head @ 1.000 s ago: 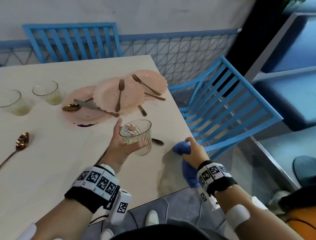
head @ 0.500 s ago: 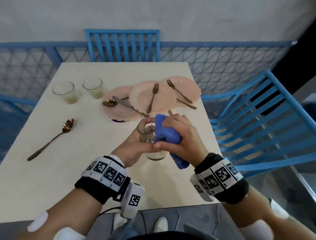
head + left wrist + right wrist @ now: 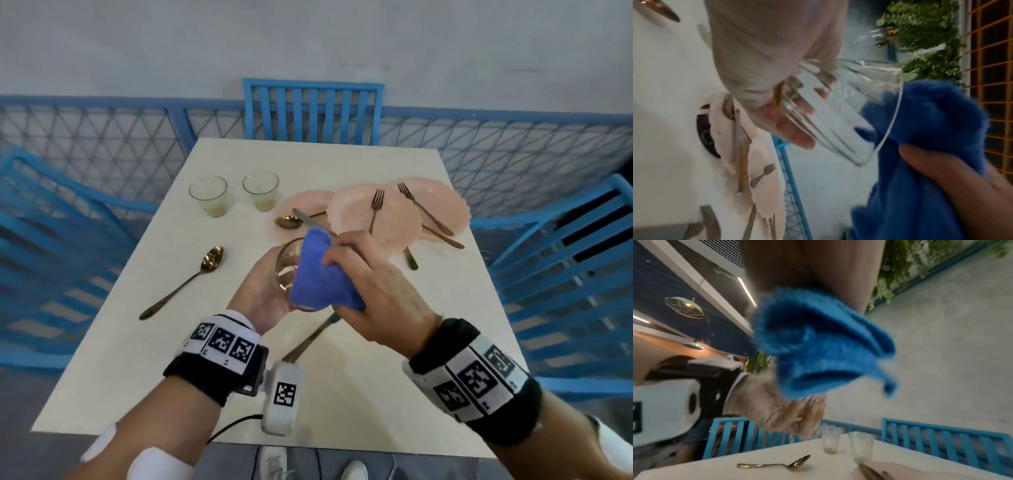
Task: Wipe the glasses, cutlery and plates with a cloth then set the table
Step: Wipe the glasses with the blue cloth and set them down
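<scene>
My right hand [image 3: 373,291] has carried the cloth [image 3: 320,274] up from the bench [image 3: 102,359] edge, bunched in its fingers against the glass [image 3: 286,270] my left hand [image 3: 263,298] grips above the bench, so wiping can begin.

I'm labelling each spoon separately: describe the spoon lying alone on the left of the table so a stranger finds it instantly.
On the pale table, look left of the left hand holding the glass. The lone spoon lies diagonally on bare tabletop, bowl towards the two empty glasses. Unlike the other spoon, it touches no plate.
</scene>
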`<state>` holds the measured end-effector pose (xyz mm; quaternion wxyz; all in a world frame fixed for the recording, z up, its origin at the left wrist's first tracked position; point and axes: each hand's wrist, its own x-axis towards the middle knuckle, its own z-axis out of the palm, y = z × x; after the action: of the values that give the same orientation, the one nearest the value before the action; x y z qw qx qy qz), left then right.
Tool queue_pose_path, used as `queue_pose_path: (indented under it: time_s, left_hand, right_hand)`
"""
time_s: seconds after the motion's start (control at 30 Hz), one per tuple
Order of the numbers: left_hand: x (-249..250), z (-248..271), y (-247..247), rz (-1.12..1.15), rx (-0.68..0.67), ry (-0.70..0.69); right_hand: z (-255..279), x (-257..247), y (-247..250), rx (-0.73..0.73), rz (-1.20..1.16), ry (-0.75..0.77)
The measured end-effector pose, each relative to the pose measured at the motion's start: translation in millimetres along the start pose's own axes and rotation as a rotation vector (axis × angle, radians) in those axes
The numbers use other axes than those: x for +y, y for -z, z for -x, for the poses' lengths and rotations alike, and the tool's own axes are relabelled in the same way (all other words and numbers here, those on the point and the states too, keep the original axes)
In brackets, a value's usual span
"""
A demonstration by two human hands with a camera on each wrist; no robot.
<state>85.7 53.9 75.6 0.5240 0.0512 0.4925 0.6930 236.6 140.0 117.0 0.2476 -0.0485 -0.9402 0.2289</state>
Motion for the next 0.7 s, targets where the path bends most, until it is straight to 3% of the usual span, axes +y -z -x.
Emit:
queue_pose_path:
  time_s: [0.1, 0.23, 0.33, 0.43, 0.5, 0.6, 0.7]
  left_hand:
    - [14, 2, 5, -0.003, -0.055, 0.001]
    - [29, -3, 24, -0.085, 0.023, -0.006]
    - [39, -5, 35, -0.132, 0.062, -0.066]
    - [51, -5, 29, -0.169, 0.149, -0.183]
    - [57, -10, 28, -0.170, 0.227, -0.293]
    - [61, -7, 30, -0.229, 0.296, -0.557]
    - [58, -6, 38, -0.259, 0.202, -0.761]
  right_hand:
    - [-30, -8, -24, 0.067, 0.250, 0.023]
    - [-54, -12, -47, -0.138, 0.538, -0.006]
    - [-57, -22, -52, -0.232, 0.482, 0.026]
    - [-66, -26, -58, -0.227, 0.553, 0.168]
    - [-82, -32, -56, -0.201, 0.495, 0.173]
    - [-91, -38, -62, -0.303, -0.035, -0.199]
    - [-91, -43, -60, -0.255, -0.774, -0.726]
